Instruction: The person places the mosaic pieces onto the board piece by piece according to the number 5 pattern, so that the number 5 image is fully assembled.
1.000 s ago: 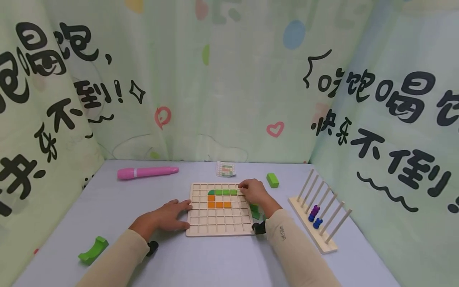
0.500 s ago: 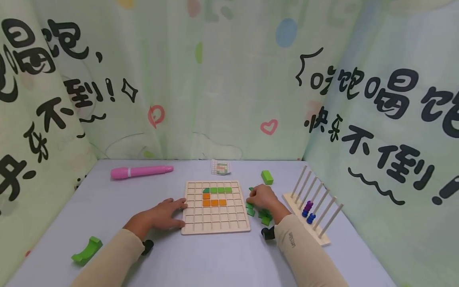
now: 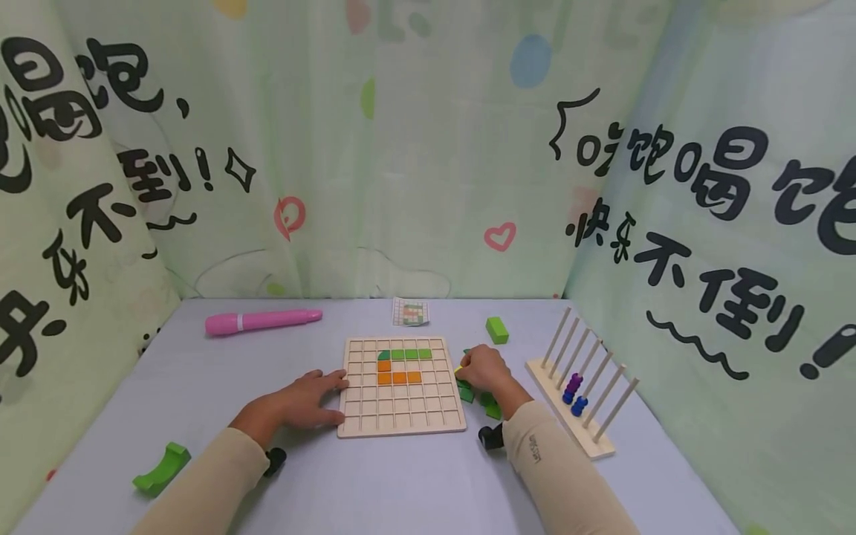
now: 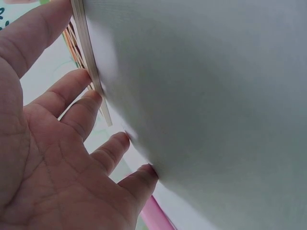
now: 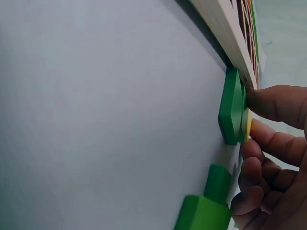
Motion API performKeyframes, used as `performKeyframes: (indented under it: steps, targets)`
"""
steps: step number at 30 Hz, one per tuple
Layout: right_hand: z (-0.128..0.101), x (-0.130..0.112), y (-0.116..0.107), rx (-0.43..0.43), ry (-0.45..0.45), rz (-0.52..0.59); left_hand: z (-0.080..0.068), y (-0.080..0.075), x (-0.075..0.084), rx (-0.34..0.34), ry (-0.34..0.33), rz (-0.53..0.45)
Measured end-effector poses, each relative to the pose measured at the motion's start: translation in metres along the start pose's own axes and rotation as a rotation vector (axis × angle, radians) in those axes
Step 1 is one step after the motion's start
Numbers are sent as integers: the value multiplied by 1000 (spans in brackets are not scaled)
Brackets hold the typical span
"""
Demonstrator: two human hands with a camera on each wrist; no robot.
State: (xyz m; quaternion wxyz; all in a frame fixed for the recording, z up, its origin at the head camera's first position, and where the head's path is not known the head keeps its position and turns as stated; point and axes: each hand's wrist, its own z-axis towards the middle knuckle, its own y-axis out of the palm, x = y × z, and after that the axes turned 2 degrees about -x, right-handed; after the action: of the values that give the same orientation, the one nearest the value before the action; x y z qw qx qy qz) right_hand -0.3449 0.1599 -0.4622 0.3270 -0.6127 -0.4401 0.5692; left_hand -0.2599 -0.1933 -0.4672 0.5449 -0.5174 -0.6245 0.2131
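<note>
The board (image 3: pixel 401 386) is the landmark. The right hand (image 3: pixel 487 370) rests just off its right edge, on a small heap of green tiles (image 3: pixel 493 405) that lies on the table (image 3: pixel 374 483) touching that edge. In the right wrist view its fingertips (image 5: pixel 268 103) pinch a thin yellow tile (image 5: pixel 246 125) against a green one (image 5: pixel 231 108); the pinched tile stands on edge, its flat face turned toward the board's side. So the tiles lie right of the board, under the right hand and well apart from the left.

The left hand (image 3: pixel 304 401) lies flat, fingers straight, at the board's left edge, fingertips (image 4: pixel 91 98) touching the rim, holding nothing.

On the board: four green tiles in one row, the leftmost a darker rounded one, and four orange tiles (image 3: pixel 399 377) below, forming an L. The loose green tiles right of the board are partly hidden by the hand, so I cannot count them.

Elsewhere: one green block (image 3: pixel 497 330) behind the board's right corner, one pattern card (image 3: pixel 410 313) behind it, one pink pen (image 3: pixel 262 321) behind and to its left, one green arch (image 3: pixel 160 468) to its front left, one peg rack (image 3: pixel 580 394) to its right.
</note>
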Motion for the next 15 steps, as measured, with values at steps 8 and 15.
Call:
performKeyframes:
  steps: [8,15]
  targets:
    - [3,-6,4,22,18,88,0,-2,-1,3,6,0]
    - [-1,-5,2,60,-33,105,-2,-2,-1,-1,7,-6]
